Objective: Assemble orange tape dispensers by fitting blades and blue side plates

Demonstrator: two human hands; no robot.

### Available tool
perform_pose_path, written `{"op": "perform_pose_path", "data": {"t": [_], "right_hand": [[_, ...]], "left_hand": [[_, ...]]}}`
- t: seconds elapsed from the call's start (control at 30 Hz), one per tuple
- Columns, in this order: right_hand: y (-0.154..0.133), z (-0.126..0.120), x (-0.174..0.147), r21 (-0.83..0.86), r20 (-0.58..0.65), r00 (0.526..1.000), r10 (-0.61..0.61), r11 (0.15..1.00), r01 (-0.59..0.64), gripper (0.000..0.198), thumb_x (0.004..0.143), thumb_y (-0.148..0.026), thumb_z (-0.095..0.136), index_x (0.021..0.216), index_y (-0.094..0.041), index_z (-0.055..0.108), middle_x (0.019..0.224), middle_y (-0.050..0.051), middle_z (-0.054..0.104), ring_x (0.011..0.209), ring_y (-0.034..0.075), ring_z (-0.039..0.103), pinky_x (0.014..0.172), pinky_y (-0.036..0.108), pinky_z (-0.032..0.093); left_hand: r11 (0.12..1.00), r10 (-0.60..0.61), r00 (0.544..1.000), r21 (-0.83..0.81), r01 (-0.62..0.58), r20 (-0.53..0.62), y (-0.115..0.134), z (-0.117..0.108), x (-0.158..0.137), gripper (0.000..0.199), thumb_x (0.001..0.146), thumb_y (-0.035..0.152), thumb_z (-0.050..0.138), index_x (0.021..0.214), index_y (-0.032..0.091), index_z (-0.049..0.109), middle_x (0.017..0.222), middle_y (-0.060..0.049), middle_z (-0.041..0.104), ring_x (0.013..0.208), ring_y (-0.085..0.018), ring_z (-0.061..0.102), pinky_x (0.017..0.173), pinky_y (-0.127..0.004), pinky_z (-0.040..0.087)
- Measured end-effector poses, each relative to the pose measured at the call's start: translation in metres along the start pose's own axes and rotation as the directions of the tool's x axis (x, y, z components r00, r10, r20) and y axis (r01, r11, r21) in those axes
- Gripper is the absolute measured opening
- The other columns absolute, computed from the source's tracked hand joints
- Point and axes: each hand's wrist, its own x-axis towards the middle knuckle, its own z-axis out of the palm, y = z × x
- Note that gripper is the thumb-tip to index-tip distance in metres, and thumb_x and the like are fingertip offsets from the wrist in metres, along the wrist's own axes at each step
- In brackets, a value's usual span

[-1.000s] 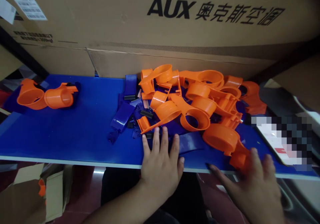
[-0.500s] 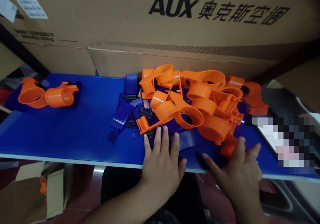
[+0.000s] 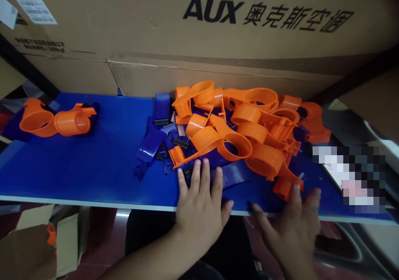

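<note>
My left hand (image 3: 199,199) lies palm down on the blue shelf (image 3: 109,167), fingers spread, its tips by the near side of a heap of orange plastic tape dispensers (image 3: 233,146). A flat dark blue plastic piece (image 3: 233,174) rests just right of those fingers. My right hand (image 3: 291,219) is over the shelf's front edge with fingers apart, holding nothing. Its fingertips are close to an orange dispenser end (image 3: 285,188); whether they touch it I cannot tell. Blue plastic parts (image 3: 151,142) and small black pieces (image 3: 181,143) lie at the heap's left side.
Two orange dispensers (image 3: 73,122) with blue parts stand at the shelf's left end. A large cardboard box (image 3: 140,26) walls off the back. At right lies a blurred-out flat object (image 3: 350,180). Below left is an opened carton (image 3: 31,246) with orange inside.
My right hand has drawn slightly down toward the shelf's front edge, away from the orange dispenser. The left hand has stayed nearly still. The whole view has shifted a little.
</note>
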Motion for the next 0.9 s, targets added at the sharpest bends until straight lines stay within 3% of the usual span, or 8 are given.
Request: {"op": "perform_pose_path", "data": {"t": [0.1, 0.3, 0.4, 0.47, 0.57, 0.7, 0.8, 0.9], "right_hand": [[-0.01, -0.005, -0.003, 0.02, -0.058, 0.996, -0.07, 0.997, 0.072, 0.107, 0.088, -0.06, 0.071, 0.172, -0.018, 0.02, 0.178, 0.026, 0.007, 0.156, 0.06, 0.026, 0.11, 0.083, 0.037], [-0.047, -0.023, 0.011, 0.155, -0.189, 0.967, -0.172, 0.967, 0.202, 0.101, 0.082, -0.039, 0.08, 0.169, -0.038, 0.029, 0.177, 0.011, 0.026, 0.153, 0.054, 0.037, 0.115, 0.078, 0.038], [-0.074, -0.026, 0.033, 0.301, -0.239, 0.919, -0.312, 0.876, 0.376, 0.09, 0.083, -0.039, 0.073, 0.165, -0.029, 0.039, 0.149, 0.02, 0.059, 0.13, 0.051, 0.061, 0.099, 0.075, 0.051], [-0.096, -0.025, 0.052, 0.371, -0.288, 0.868, -0.405, 0.789, 0.491, 0.089, 0.077, -0.04, 0.078, 0.159, -0.025, 0.047, 0.127, 0.021, 0.071, 0.113, 0.045, 0.069, 0.092, 0.066, 0.056], [-0.136, -0.026, 0.083, 0.428, -0.328, 0.784, -0.527, 0.657, 0.62, 0.07, 0.077, -0.036, 0.08, 0.142, -0.021, 0.059, 0.111, 0.015, 0.076, 0.1, 0.037, 0.073, 0.086, 0.055, 0.056], [-0.187, -0.021, 0.129, 0.53, -0.408, 0.721, -0.56, 0.498, 0.687, 0.054, 0.079, -0.035, 0.079, 0.129, -0.022, 0.064, 0.107, 0.009, 0.078, 0.096, 0.029, 0.073, 0.086, 0.047, 0.054], [-0.213, -0.003, 0.159, 0.564, -0.43, 0.697, -0.574, 0.432, 0.704, 0.048, 0.084, -0.034, 0.074, 0.13, -0.022, 0.065, 0.107, 0.006, 0.08, 0.096, 0.026, 0.073, 0.089, 0.045, 0.052], [-0.225, 0.017, 0.178, 0.597, -0.435, 0.719, -0.543, 0.424, 0.681, 0.04, 0.087, -0.031, 0.071, 0.126, -0.021, 0.068, 0.101, 0.004, 0.081, 0.094, 0.024, 0.074, 0.087, 0.043, 0.052]], "left_hand": [[1.0, 0.022, 0.999, 0.013, -0.022, -0.026, -0.002, 0.001, 0.0, 0.072, 0.106, 0.058, 0.041, 0.165, 0.019, 0.037, 0.171, -0.02, 0.036, 0.161, -0.037, 0.033, 0.123, -0.071, 0.036], [0.988, 0.157, 0.979, 0.021, -0.156, -0.127, -0.009, -0.003, -0.017, 0.073, 0.104, 0.055, 0.049, 0.165, 0.018, 0.035, 0.168, -0.02, 0.041, 0.159, -0.037, 0.037, 0.125, -0.06, 0.038], [0.975, 0.193, 0.947, -0.057, -0.215, -0.257, -0.035, -0.016, -0.026, 0.087, 0.099, 0.049, 0.059, 0.169, 0.018, 0.018, 0.17, -0.021, 0.037, 0.161, -0.037, 0.033, 0.126, -0.057, 0.039], [0.985, 0.114, 0.895, -0.069, -0.159, -0.431, -0.076, -0.032, -0.022, 0.098, 0.094, 0.046, 0.067, 0.17, 0.02, 0.009, 0.171, -0.021, 0.034, 0.16, -0.039, 0.033, 0.123, -0.059, 0.042], [0.99, -0.076, 0.714, 0.034, 0.139, -0.696, -0.174, -0.062, 0.003, 0.097, 0.086, 0.041, 0.077, 0.166, 0.025, 0.024, 0.162, -0.019, 0.042, 0.15, -0.042, 0.043, 0.119, -0.065, 0.042], [0.79, -0.497, 0.583, -0.058, 0.61, -0.643, -0.301, -0.092, 0.043, 0.093, 0.081, 0.066, 0.077, 0.154, 0.016, 0.048, 0.153, -0.023, 0.048, 0.14, -0.057, 0.043, 0.104, -0.085, 0.035], [0.72, -0.637, 0.619, -0.067, 0.691, -0.46, -0.343, -0.094, 0.055, 0.084, 0.083, 0.068, 0.071, 0.142, 0.01, 0.056, 0.136, -0.025, 0.06, 0.131, -0.052, 0.053, 0.102, -0.081, 0.04], [0.707, -0.665, 0.643, -0.042, 0.706, -0.38, -0.347, -0.088, 0.053, 0.064, 0.093, 0.062, 0.058, 0.13, 0.01, 0.062, 0.125, -0.025, 0.066, 0.123, -0.047, 0.063, 0.101, -0.073, 0.047]]}}
